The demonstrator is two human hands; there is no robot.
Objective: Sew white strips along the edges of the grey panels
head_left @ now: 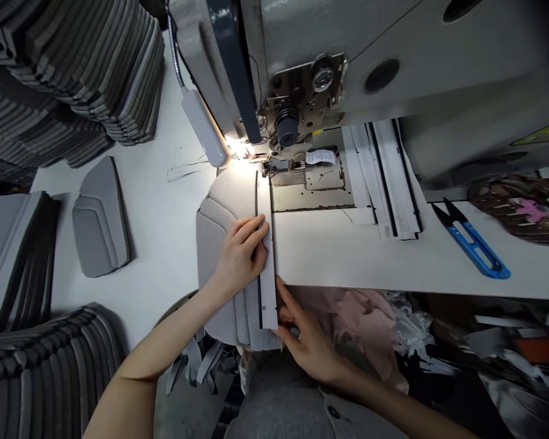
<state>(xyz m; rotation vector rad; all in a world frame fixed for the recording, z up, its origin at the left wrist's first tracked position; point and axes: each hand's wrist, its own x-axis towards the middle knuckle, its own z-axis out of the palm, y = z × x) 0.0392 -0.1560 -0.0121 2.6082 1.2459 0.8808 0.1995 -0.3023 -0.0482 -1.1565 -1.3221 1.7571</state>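
A grey padded fabric panel (219,207) lies under the sewing machine (297,97), its top end at the lit needle area. Along its right edge runs a white strip (268,286) with a black line down its left side. My left hand (242,253) presses on the strip about midway, fingers bent and held together. Close to the strip's lower end, my right hand (308,341) pinches the panel's right edge; some fingertips are hidden beneath. The presser foot (264,166) meets the strip's upper end.
Tall stacks of grey panels (86,67) stand at left, with one loose panel (101,219) nearer. More white strips (384,183) lie right of the needle plate. Blue thread snips (473,241) rest near the table's front edge. A small lamp (205,128) hangs beside the needle.
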